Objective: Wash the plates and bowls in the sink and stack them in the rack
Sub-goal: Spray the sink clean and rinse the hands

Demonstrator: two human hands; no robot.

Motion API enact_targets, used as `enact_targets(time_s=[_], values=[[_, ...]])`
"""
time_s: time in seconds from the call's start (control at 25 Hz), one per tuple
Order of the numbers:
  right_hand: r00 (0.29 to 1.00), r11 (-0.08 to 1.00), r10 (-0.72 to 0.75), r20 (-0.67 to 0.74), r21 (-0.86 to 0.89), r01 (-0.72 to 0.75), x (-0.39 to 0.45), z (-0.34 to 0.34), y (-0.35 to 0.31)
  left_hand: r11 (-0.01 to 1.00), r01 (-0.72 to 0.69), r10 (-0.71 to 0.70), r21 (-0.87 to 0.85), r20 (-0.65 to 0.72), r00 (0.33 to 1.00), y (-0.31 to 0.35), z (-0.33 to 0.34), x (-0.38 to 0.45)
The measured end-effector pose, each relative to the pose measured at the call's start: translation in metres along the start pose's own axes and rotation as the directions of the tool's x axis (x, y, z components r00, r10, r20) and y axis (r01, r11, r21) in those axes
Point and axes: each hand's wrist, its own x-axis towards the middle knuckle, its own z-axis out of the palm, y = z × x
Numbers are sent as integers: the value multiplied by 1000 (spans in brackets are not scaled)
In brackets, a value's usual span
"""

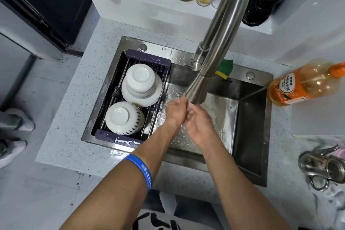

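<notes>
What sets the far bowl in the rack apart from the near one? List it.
The far bowl sits upside down on a white plate; the near bowl rests straight on the rack. The near bowl has dark marks around its side; the far bowl looks nearly plain. Both are white and inverted.

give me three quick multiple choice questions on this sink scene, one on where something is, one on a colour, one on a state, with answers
1. Where does the rack with the washed dishes sit?
A. on the floor
B. across the left part of the sink
C. on the shelf with the jars

2. What colour is the wristband on the left arm?
A. blue
B. red
C. yellow

3. What do the left hand and right hand hold?
A. a plate
B. a sponge
C. nothing, they rub together under the faucet

Answers:
1 B, the rack spans the sink's left side.
2 A, the band is plainly blue.
3 C, both hands are bare in the running water.
</notes>
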Motion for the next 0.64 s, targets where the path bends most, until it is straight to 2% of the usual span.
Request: enact_targets(time_s=[0.04, 0.08, 0.12, 0.16, 0.2, 0.24, 0.28, 0.32, 0.36, 0.4, 0.44, 0.48, 0.52, 0.6, 0.64], values=[[1000, 998, -15, -9, -64, 15, 0, 1, 2, 979, -110, 119, 172, -48, 992, -2, -3, 0], [1000, 997, -16, -8, -71, 15, -2, 0, 5, 909, -238, 265, 341, -34, 964, -2, -5, 0], [1000, 999, 0, 1, -50, 0, -4, -1, 8, 810, -337, 364, 480, 40, 931, -2, -9, 2], [1000, 999, 28, -7, -40, -29, -5, -2, 12, 708, -389, 392, 590, 130, 911, -2, -12, 3], [999, 998, 41, -25, -56, -42, -7, -2, 12, 659, -407, 368, 633, 201, 908, -3, -14, 3], [998, 995, 37, -58, -86, -42, -6, -5, 11, 671, -409, 337, 619, 236, 911, -6, -13, 2], [995, 994, 31, -90, -101, -40, -4, -4, 10, 794, -365, 299, 486, 212, 931, -9, -13, 1], [993, 997, 33, -112, -59, -40, 2, -4, 8, 941, -255, 223, 224, 161, 962, -13, -10, -2], [993, 998, 47, -111, 46, -42, 6, -2, 6, 992, -104, 114, -76, 139, 984, -17, -6, -5], [994, 986, 69, -90, 155, -55, 8, 1, 5, 947, 18, 29, -321, 142, 989, -19, -3, -8], [994, 975, 89, -71, 208, -73, 9, 4, 6, 897, 80, -20, -434, 142, 990, -21, -1, -7], [992, 978, 103, -67, 188, -89, 10, 2, 5, 894, 101, -43, -437, 141, 989, -24, -1, -7], [991, 989, 113, -73, 108, -105, 12, 2, 3, 937, 68, -32, -343, 109, 993, -24, -5, -6], [991, 971, 99, -93, -206, -117, 15, -6, -4, 988, -26, 38, -155, 75, 996, -23, -16, -8], [994, 914, 68, -82, -395, -95, 19, -11, -9, 993, -28, 38, -114, 85, 996, -23, -21, -6]])
